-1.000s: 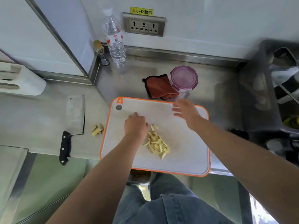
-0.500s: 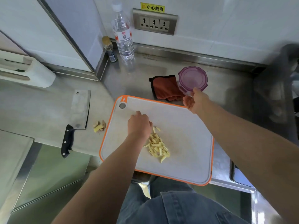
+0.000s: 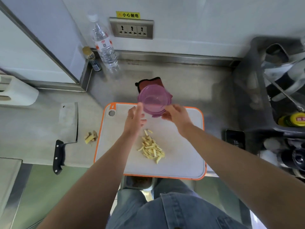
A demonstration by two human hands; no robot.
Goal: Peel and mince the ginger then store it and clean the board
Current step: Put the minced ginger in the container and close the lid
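A pile of cut ginger strips [image 3: 151, 148] lies on the white, orange-rimmed cutting board [image 3: 181, 159]. Above the board's far edge my right hand [image 3: 175, 114] grips a clear container with a purple lid [image 3: 154, 98], lifted off the counter. My left hand [image 3: 134, 119] is raised beside the container's left side with fingers straight, just touching or nearly touching it. Ginger peel scraps [image 3: 90, 137] sit on the counter left of the board. A cleaver [image 3: 66, 129] lies further left.
A red cloth [image 3: 149, 81] lies behind the container. A water bottle [image 3: 104, 45] and a small bottle [image 3: 92, 58] stand at the back wall. A white knife block [image 3: 15, 92] is at left. A dark rack with utensils [image 3: 280, 96] fills the right side.
My right hand took hold of the purple-lidded container and lifted it toward the board. My left hand left the ginger pile and rose to the container's side.
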